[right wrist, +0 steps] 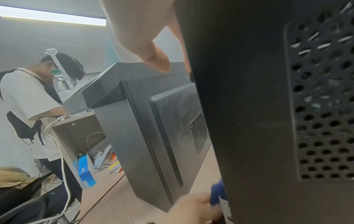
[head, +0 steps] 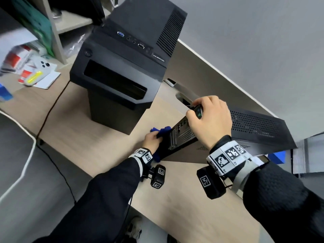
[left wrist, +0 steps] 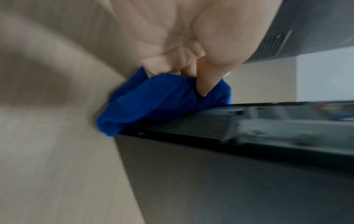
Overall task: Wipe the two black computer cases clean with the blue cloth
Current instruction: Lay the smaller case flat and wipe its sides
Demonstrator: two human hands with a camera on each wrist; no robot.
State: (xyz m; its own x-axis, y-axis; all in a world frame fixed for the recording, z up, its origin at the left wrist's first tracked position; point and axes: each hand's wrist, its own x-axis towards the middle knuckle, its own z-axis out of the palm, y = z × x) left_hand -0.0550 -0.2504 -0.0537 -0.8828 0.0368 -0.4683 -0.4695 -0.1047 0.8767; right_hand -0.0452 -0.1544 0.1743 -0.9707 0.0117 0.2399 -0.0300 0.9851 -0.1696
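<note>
A big black tower case [head: 122,67] stands upright on the desk; in the right wrist view the tower case [right wrist: 153,128] shows its side panel. A slim black case [head: 254,127] is tipped up on its edge to the right of it. My right hand [head: 196,109] grips the slim case's upper near corner, thumb [right wrist: 153,57] in front of the slim case [right wrist: 258,106]. My left hand [head: 154,137] holds the bunched blue cloth [head: 160,130] against the slim case's lower edge by the rear ports. Up close, the fingers [left wrist: 205,81] pinch the cloth [left wrist: 157,103] against the case [left wrist: 229,174].
The wooden desk [head: 87,137] carries boxes and a white controller [head: 42,67] at far left. A black cable [head: 50,109] runs past the tower. A grey chair [head: 26,172] stands left. Another person [right wrist: 28,98], a water bottle [right wrist: 62,86] and a blue box [right wrist: 85,171] lie beyond.
</note>
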